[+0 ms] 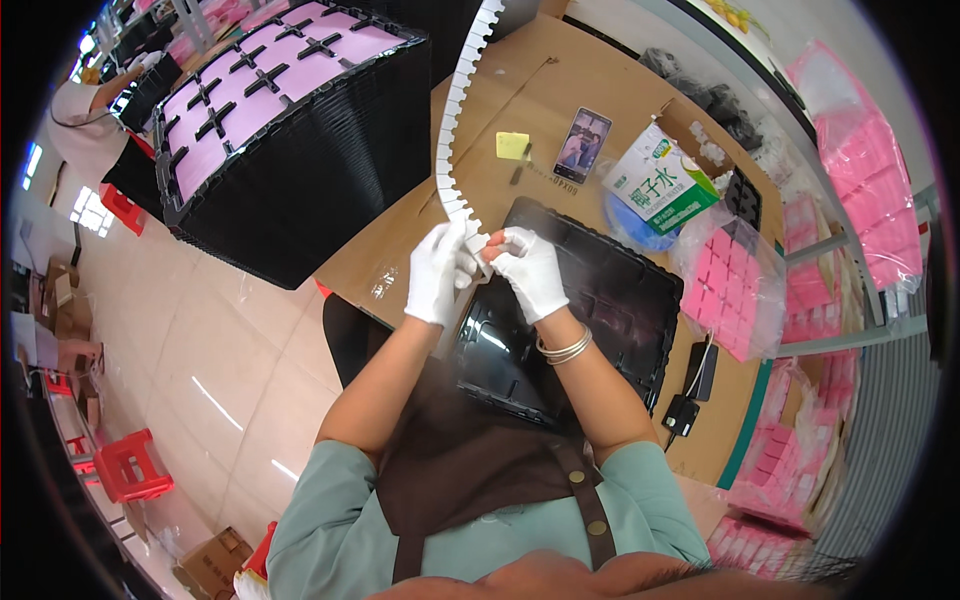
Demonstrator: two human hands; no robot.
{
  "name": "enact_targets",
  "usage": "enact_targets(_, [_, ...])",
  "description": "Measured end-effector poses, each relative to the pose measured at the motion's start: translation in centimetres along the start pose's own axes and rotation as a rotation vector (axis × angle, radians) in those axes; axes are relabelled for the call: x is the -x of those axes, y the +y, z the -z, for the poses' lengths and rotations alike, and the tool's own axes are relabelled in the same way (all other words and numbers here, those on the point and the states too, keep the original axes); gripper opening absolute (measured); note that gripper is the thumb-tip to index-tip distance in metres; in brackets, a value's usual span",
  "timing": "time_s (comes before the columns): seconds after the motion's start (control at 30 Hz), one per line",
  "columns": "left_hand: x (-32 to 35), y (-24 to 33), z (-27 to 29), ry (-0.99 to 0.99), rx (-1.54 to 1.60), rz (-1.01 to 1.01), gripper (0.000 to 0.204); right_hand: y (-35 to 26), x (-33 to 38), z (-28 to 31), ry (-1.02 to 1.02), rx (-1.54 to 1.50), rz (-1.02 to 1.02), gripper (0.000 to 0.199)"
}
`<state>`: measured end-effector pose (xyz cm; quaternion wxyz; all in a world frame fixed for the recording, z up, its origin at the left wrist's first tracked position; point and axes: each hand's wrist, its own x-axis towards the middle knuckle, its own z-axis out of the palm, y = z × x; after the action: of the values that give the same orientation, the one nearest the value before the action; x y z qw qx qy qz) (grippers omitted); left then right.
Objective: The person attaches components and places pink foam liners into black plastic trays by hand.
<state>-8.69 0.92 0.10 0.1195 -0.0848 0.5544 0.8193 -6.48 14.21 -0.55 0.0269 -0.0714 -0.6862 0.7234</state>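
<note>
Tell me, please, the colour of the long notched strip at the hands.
The strip is white, clearest in the head view.

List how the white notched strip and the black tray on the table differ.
The white strip is pale; the black tray is dark and glossy.
The strip is long, narrow and curved; the tray is broad and roughly rectangular.
The strip's near end is in the left hand and right hand; the tray lies on the table.
</note>
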Motion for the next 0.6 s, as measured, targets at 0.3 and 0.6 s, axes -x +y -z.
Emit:
enact_targets(0.3, [-1.7, 0.2, -0.1, -0.042, 0.068, 0.026, 0.021, -1.2, 2.3, 0.9, 0.129, 0.012, 0.187, 0.012])
enact_targets(0.6, [-1.0, 1.3, 1.8, 0.062, 0.021, -0.035, 0.014, 2.9, 8.8, 0.6, -0.262, 1.113, 0.132, 0.008])
